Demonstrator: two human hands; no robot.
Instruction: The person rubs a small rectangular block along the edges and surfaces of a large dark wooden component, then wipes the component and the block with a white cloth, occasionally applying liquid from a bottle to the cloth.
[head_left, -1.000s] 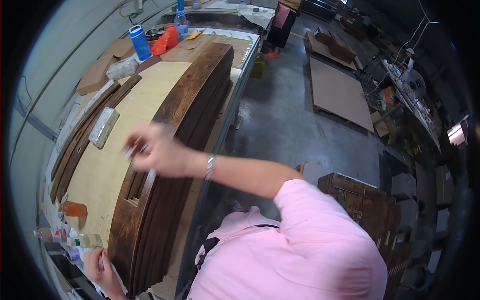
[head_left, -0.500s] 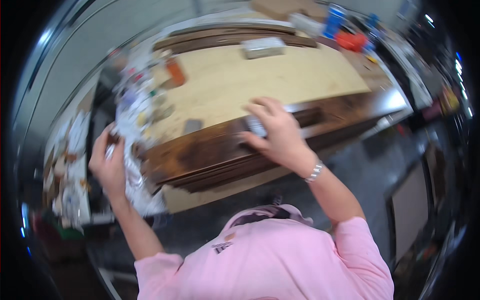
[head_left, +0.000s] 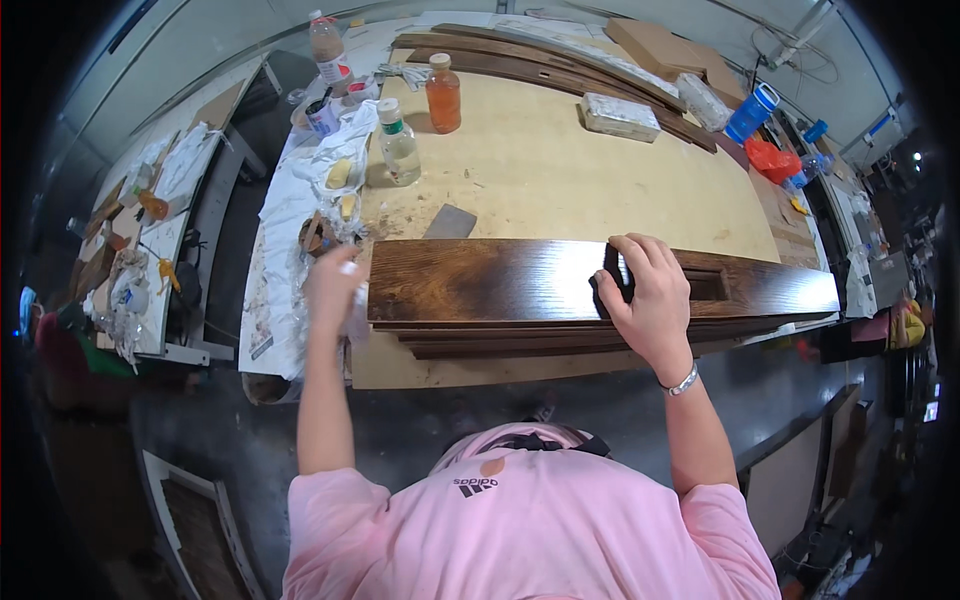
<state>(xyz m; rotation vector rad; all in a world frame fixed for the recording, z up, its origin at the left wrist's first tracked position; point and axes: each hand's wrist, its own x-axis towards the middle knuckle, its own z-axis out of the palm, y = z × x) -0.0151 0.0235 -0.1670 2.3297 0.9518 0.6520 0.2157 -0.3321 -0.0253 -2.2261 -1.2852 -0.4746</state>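
Dressed in pink short-sleeved shirt [head_left: 570,530] | dark print [head_left: 475,487], orange mark [head_left: 492,466] on front | silver wristband [head_left: 683,381], right | black waist strap [head_left: 540,442]

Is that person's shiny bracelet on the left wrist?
No, the shiny bracelet is on the wrist of the right hand, the one over the dark wooden board.

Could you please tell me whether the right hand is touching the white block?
Apart: the head view shows a stretch of yellowish tabletop between the right hand and the white block.
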